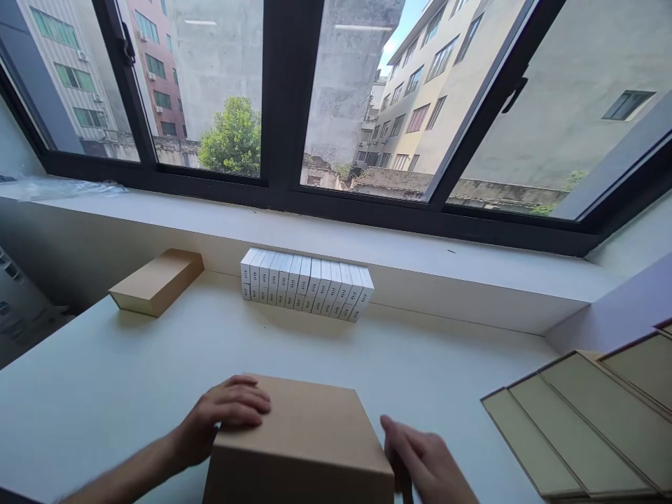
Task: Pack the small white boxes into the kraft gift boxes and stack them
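A brown cardboard box [309, 423] stands on the white table in front of me, its lower part cut off by the bottom of the view. My left hand [228, 413] is open, its fingers lying flat on the top at the box's left edge; the thumb is hidden. At the right side of the box is my right hand [425, 455], closed with curled fingers and the thumb pointing up. Whatever it may hold is hidden in the dark gap beside the box, and I cannot tell whether it touches the cardboard.
A row of several small white boxes [304, 287] stands against the wall under the windowsill [325, 234]. Another brown box [157, 280] lies at the back left of the white table [252, 350]. Several flat cardboard pieces [582, 420] overlap at the right. Clear plastic [63, 187] lies on the sill.
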{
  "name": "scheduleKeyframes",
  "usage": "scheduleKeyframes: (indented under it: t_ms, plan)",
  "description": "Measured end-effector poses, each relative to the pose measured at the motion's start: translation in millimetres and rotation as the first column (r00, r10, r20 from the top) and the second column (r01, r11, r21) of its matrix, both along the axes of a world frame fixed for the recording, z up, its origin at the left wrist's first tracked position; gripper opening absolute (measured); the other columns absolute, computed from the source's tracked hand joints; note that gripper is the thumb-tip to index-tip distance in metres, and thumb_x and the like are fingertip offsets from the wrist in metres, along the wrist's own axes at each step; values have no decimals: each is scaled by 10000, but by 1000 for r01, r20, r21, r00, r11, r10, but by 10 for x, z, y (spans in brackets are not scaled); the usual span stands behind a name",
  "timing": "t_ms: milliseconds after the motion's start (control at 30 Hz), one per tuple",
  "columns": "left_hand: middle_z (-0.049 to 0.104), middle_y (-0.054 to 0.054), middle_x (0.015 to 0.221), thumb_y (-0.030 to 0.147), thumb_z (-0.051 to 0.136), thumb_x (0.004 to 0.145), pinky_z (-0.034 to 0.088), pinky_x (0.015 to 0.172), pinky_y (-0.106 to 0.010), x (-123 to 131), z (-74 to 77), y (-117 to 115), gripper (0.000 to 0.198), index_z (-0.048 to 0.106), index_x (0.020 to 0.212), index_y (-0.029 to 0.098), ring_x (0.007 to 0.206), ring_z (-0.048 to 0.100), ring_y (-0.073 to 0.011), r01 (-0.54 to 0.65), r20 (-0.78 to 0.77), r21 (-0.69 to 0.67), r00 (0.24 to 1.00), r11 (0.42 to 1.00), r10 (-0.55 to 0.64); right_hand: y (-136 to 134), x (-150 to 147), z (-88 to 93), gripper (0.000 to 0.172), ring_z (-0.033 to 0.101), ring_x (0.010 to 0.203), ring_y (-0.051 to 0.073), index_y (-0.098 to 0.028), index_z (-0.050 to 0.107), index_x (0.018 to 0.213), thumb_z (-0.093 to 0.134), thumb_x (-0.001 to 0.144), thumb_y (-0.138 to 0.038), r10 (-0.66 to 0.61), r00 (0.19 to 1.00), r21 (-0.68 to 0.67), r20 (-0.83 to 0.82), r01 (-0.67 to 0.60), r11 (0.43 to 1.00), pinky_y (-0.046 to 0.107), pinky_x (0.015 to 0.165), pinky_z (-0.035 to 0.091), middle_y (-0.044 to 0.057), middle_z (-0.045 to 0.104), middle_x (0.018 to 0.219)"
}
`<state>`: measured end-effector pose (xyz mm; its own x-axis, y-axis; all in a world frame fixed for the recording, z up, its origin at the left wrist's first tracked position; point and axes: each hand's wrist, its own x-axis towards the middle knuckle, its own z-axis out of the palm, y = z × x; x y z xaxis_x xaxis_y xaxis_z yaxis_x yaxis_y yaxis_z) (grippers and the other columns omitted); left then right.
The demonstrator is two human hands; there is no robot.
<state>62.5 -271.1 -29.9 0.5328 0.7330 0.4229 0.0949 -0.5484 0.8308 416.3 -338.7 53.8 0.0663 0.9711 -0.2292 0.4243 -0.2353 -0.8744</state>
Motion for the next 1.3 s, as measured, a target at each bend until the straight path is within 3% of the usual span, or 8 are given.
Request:
scheduleKeyframes:
  t_ms: [167, 300, 467, 633, 767, 933, 1133, 1300]
  plan:
    - [748, -107, 890, 599, 553, 854, 551, 754, -358, 347, -50, 649, 481, 698, 826, 141, 827, 692, -249, -154, 221, -403, 940, 902, 259, 1126, 337, 177, 591, 677, 607, 197, -196, 681, 817, 436, 912, -725, -210, 935, 506, 287, 38, 862, 283, 525, 515, 72, 725, 741]
    - [717, -59, 805, 516, 726, 717, 513, 721, -295, 538, -233, 1061, 400, 662, 827, 137, 798, 653, -216, -256, 230, -430, 896, 866, 379, 2033, 422, 95, 693, 683, 1066, 304, -200, 515, 1379, 496, 888, -690, -291, 906, 601, 307, 52, 797, 374, 705, 586, 163, 653, 1308]
    - [719, -61, 836, 480, 718, 745, 493, 712, -278, 584, -369, 1140, 369, 652, 862, 136, 798, 646, -206, -196, 258, -423, 910, 885, 325, 2362, 421, -106, 583, 691, 993, 345, -246, 528, 1394, 522, 895, -546, -276, 877, 612, 393, -25, 790, 472, 786, 556, 143, 678, 1273]
    - [732, -82, 856, 551, 709, 733, 508, 743, -307, 603, -289, 1096, 432, 652, 847, 137, 807, 658, -229, -241, 234, -413, 904, 878, 358, 2358, 477, -162, 503, 687, 812, 304, -227, 615, 1251, 586, 845, -523, -353, 873, 654, 338, 52, 755, 423, 706, 549, 136, 731, 1068]
    - [741, -98, 902, 584, 697, 740, 531, 744, -326, 624, -254, 1064, 457, 650, 866, 146, 824, 670, -247, -239, 231, -398, 908, 886, 348, 2227, 602, -22, 507, 661, 783, 255, -183, 595, 1145, 562, 840, -586, -468, 874, 726, 126, 241, 645, 370, 614, 570, 116, 701, 939]
    - [742, -109, 933, 603, 645, 777, 531, 760, -336, 644, -308, 1083, 471, 648, 901, 149, 884, 675, -267, -269, 232, -366, 901, 891, 368, 1445, 557, 386, 495, 655, 811, 215, -208, 591, 1119, 613, 835, -613, -436, 895, 764, -89, 342, 547, 344, 615, 598, 70, 672, 942]
    - [742, -117, 898, 603, 634, 781, 513, 732, -326, 631, -336, 1180, 471, 650, 895, 146, 852, 669, -262, -349, 216, -360, 871, 865, 441, 350, -205, 564, 407, 654, 748, 198, -221, 663, 1024, 693, 823, -573, 57, 997, 310, 54, -71, 948, 290, 569, 572, 74, 695, 933]
    - [735, -111, 879, 603, 634, 784, 503, 733, -309, 622, -381, 1217, 487, 650, 905, 132, 839, 659, -246, -369, 226, -335, 862, 867, 454, 181, -678, 182, 356, 620, 656, 166, -234, 577, 1011, 562, 905, -574, 299, 952, -8, 66, -299, 954, 275, 586, 524, 1, 644, 766]
